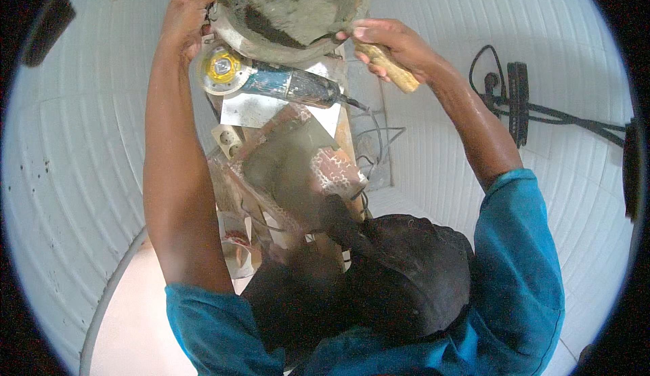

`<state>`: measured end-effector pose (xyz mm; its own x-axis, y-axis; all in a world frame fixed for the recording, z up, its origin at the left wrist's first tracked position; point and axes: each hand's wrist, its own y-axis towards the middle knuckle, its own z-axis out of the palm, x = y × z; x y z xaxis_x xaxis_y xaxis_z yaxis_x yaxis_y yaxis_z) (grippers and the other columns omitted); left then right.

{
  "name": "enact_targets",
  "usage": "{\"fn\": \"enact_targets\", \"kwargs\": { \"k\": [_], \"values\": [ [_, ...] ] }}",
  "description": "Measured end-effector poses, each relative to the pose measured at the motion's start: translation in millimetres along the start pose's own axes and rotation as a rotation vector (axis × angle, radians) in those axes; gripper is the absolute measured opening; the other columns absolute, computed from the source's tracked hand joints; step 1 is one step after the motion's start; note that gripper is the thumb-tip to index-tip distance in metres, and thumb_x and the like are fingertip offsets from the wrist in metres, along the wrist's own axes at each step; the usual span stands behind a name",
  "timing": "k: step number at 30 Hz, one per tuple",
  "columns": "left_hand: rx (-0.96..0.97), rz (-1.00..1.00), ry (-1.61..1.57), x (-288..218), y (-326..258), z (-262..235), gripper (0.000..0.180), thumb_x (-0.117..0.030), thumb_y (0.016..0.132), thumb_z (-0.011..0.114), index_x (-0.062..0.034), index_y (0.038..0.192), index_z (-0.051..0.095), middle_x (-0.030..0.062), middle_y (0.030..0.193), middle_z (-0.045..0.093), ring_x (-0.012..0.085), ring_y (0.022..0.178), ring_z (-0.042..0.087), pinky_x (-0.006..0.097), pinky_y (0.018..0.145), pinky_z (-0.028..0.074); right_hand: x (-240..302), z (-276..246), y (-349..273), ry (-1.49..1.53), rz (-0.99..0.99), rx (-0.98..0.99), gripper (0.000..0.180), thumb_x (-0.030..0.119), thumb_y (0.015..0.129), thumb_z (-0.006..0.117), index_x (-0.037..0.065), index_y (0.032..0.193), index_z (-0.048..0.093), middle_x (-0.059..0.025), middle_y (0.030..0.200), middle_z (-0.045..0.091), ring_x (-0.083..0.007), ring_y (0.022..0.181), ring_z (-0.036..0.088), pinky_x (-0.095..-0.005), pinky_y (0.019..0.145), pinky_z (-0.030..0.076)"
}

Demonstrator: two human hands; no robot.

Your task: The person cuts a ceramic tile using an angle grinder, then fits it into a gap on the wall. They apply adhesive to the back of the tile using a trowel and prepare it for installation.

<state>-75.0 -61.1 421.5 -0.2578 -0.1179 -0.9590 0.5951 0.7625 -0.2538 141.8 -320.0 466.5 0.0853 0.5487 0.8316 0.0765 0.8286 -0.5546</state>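
Observation:
A round bucket or tub (261, 52) with grey wet mortar (294, 7) stands at the top of the view. My left hand (186, 17) is closed on its left rim, thumb over the edge. My right hand (389, 44) grips the wooden handle of a trowel (399, 71) at the bucket's right rim. The trowel's metal end reaches to the rim, and its blade is hard to make out. Just below the bucket lies a blue angle grinder (291, 85) with a yellow-centred disc. Nearer to me is a reddish tile-like slab (342, 173), partly coated with grey mortar.
A power socket block (228, 140) sits left of the slab. Grey cables (386, 139) run to the right of it. A white pail (237, 251) with something reddish inside stands beside my left arm. Pale ribbed surfaces (74, 139) lie on both sides, with a black strap-like object (518, 105) at right.

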Motion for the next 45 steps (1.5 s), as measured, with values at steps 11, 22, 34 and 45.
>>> {"fn": "enact_targets", "kwargs": {
  "k": [11,22,34,45],
  "values": [
    [-0.204,0.022,0.035,36.0,-33.9,-43.6,0.07,-0.055,0.096,0.05,-0.0085,0.147,0.04,0.0157,0.142,0.052,0.0278,0.127,0.052,0.044,0.112,0.037,16.9,-3.3,-102.1,-0.431,0.048,-0.097,0.054,0.049,0.094,0.061,0.002,0.119,0.062,-0.0002,0.071,0.054,-0.0062,0.049,0.049,-0.0233,0.045,0.042],
    [-0.325,-0.837,-0.376,220.1,-309.0,10.5,0.058,-0.052,0.097,0.047,-0.0033,0.128,0.055,0.0122,0.111,0.063,0.0228,0.096,0.06,0.039,0.082,0.049,-123.9,89.4,-175.5,-1.116,-0.34,-0.161,0.036,0.028,0.084,0.073,0.014,0.116,0.068,-0.0071,0.103,0.069,-0.027,0.08,0.067,-0.0405,0.069,0.053],
    [-0.413,-0.619,-0.975,235.0,-334.4,70.3,0.05,-0.039,0.105,0.042,0.001,0.132,0.052,0.0112,0.118,0.061,0.0228,0.102,0.06,0.037,0.09,0.049,-130.5,91.9,-181.3,-1.008,-0.19,-0.057,0.029,0.021,0.083,0.075,0.011,0.109,0.066,-0.0085,0.096,0.065,-0.028,0.071,0.064,-0.0397,0.064,0.051],
    [-0.533,-0.421,-0.769,247.2,-341.9,85.3,0.049,-0.04,0.104,0.044,0.0008,0.13,0.054,0.0134,0.121,0.061,0.0266,0.11,0.06,0.041,0.097,0.048,-195.0,70.7,-114.7,-0.718,-0.359,-0.116,0.03,0.012,0.087,0.074,0.004,0.113,0.062,-0.0079,0.104,0.064,-0.0176,0.1,0.061,-0.0339,0.087,0.049]
  ]
}}
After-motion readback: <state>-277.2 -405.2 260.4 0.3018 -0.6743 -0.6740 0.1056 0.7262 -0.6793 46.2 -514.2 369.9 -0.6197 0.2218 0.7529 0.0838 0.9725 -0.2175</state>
